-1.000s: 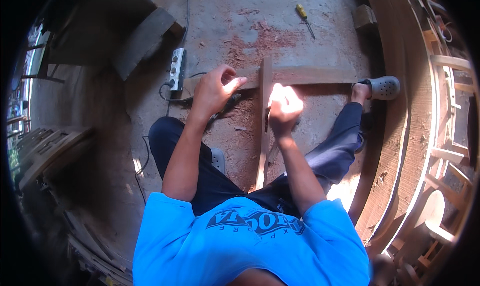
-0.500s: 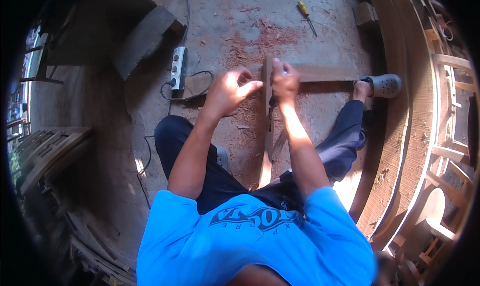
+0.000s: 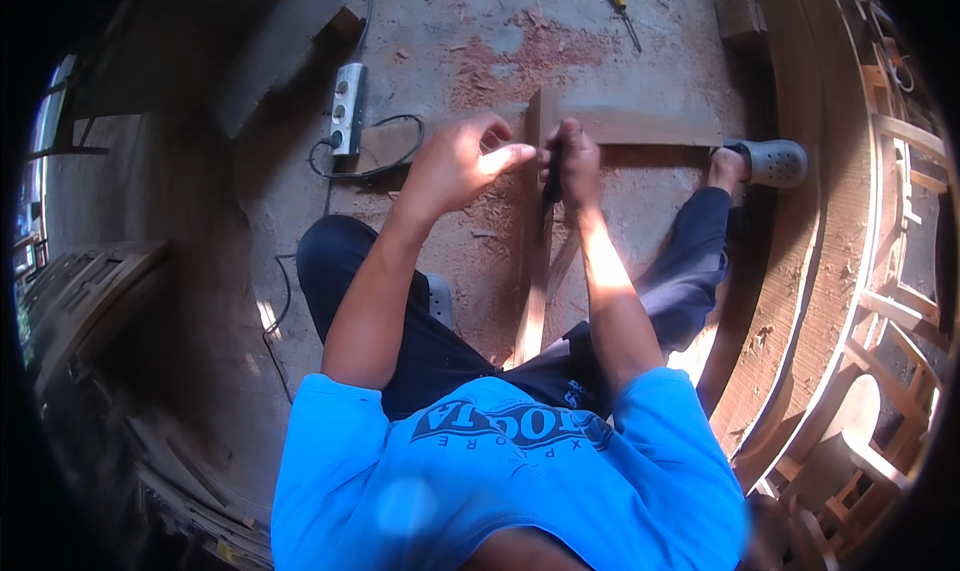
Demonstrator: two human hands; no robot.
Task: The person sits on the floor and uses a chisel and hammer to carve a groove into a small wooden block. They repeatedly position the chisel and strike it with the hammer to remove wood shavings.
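Note:
My left hand [image 3: 462,169] is beside an upright-looking wooden bar [image 3: 541,121], its fingers curled loosely and its thumb apart from them, pointing at the bar. Nothing shows between those fingers. On the bar's other side my right hand [image 3: 578,171] is closed around a slim black object [image 3: 553,183], whose kind I cannot make out; its lower part runs down along the bar. Behind both hands, a wooden beam [image 3: 650,127] lies crosswise on the floor. The bar meets this beam near its far end and reaches back between my legs.
A white power strip [image 3: 347,109] with a looped black cable lies at left. Farther off is a yellow-handled screwdriver [image 3: 622,11]. Reddish shavings [image 3: 530,56] litter the floor. Thick planks [image 3: 790,271] run along the right, with wooden frames beyond. Stacked wooden pieces [image 3: 100,291] stand left.
My left thumb has come slightly closer to the bar. My right hand has turned and lowered a little, so the black object shows more. The view has shifted slightly.

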